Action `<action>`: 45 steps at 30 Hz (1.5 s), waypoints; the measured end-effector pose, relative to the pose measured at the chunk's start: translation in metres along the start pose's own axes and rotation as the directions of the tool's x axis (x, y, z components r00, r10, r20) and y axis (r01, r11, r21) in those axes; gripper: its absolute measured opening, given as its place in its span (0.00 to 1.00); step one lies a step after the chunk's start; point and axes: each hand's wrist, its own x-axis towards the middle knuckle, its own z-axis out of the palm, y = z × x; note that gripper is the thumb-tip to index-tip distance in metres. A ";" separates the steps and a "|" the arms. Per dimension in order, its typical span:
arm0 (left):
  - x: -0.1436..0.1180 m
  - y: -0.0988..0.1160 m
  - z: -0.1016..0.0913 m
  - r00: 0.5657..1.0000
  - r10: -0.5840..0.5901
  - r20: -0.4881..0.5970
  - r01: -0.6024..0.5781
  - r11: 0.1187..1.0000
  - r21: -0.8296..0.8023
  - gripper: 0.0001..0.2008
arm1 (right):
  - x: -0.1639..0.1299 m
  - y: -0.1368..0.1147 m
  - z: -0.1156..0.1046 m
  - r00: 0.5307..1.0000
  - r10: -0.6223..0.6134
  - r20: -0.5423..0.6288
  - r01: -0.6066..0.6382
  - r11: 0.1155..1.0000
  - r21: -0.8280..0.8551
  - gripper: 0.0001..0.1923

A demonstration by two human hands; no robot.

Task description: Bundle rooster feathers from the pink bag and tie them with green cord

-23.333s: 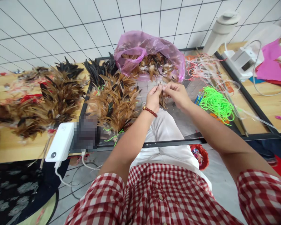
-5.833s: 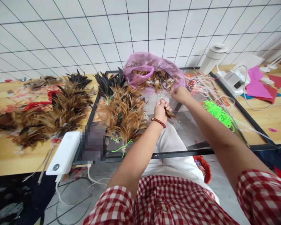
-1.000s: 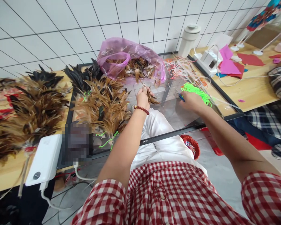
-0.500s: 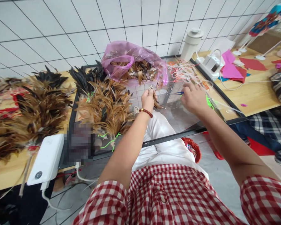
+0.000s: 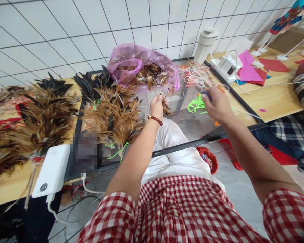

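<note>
So the left hand [image 5: 157,106] has its fingers clamped round a small bunch of brown feathers [image 5: 165,105], held up over the glass table [image 5: 192,123] just in front of the pink bag [image 5: 142,64], which is stuffed with more loose feathers. The right hand [image 5: 216,104] is out to the side, fingers pinched shut on a neon green cord [image 5: 196,104]; the cord hangs off the hand in a tangle over the glass, between the two hands. There's something bluish at the fingertips too, but it's too blurry to tell what. Left of the held bunch sits a big pile of tied feather bundles [image 5: 114,114], with another heap [image 5: 38,118] further left on the wood. A white power bank [image 5: 52,170] lies at the near edge, and a white bottle [image 5: 204,45] stands by the wall behind the pale cords [image 5: 195,72].
</note>
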 end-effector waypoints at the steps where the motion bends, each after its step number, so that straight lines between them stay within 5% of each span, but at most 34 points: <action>1: 0.000 0.000 0.000 1.000 0.001 0.002 -0.001 1.000 -0.007 0.14 | 0.004 -0.007 0.011 0.996 -0.073 0.059 0.073 0.997 0.002 0.20; 4: 0.000 0.001 -0.001 1.000 -0.002 0.001 0.002 1.000 -0.016 0.14 | 0.017 -0.026 0.047 0.965 -0.157 0.212 0.150 0.987 0.050 0.24; 8: -0.001 0.002 -0.001 1.000 -0.007 0.006 0.007 0.999 -0.035 0.13 | 0.031 -0.040 0.074 0.942 -0.054 0.331 -0.017 0.978 0.209 0.26; 14: -0.003 0.004 -0.001 0.999 -0.025 0.027 0.026 0.999 -0.033 0.13 | 0.036 -0.045 0.082 0.955 0.068 0.290 -0.213 0.837 0.504 0.27; 21: -0.006 0.005 0.001 0.998 -0.038 0.040 0.039 0.999 -0.022 0.14 | 0.043 -0.049 0.083 0.936 0.113 0.332 -0.301 0.746 0.593 0.29; 25: -0.006 0.006 0.001 0.998 -0.051 0.039 0.052 0.998 -0.024 0.14 | 0.046 -0.048 0.082 0.955 0.108 0.276 -0.232 0.851 0.471 0.27; 29: -0.005 0.007 0.000 0.999 -0.045 0.005 0.045 0.998 -0.050 0.15 | 0.036 -0.031 0.077 0.980 -0.011 0.198 0.003 0.999 0.039 0.23; 31: -0.004 0.007 0.000 0.999 -0.034 -0.008 0.033 0.997 -0.065 0.15 | 0.029 -0.014 0.072 0.978 -0.071 0.195 0.109 0.976 -0.190 0.22; 34: -0.005 0.005 0.001 1.000 -0.021 0.007 0.022 0.998 -0.058 0.15 | 0.024 0.007 0.062 0.984 -0.048 0.173 0.102 0.943 -0.317 0.22; 36: -0.006 0.004 0.002 1.000 -0.010 0.030 0.012 0.999 -0.037 0.14 | 0.028 0.007 0.058 0.991 -0.065 0.119 0.090 0.973 -0.215 0.21; 39: -0.008 0.001 0.002 0.998 0.019 0.067 -0.019 1.000 -0.002 0.13 | 0.038 -0.015 0.060 0.990 -0.062 0.130 0.026 0.964 0.266 0.19; 42: -0.009 -0.001 0.001 0.993 0.041 0.107 -0.046 0.998 0.043 0.13 | 0.049 -0.045 0.069 0.959 0.046 0.281 -0.234 0.692 0.683 0.19; 45: -0.009 -0.002 0.001 0.991 0.046 0.123 -0.055 0.996 0.073 0.13 | 0.056 -0.059 0.074 0.939 0.101 0.329 -0.332 0.511 0.792 0.19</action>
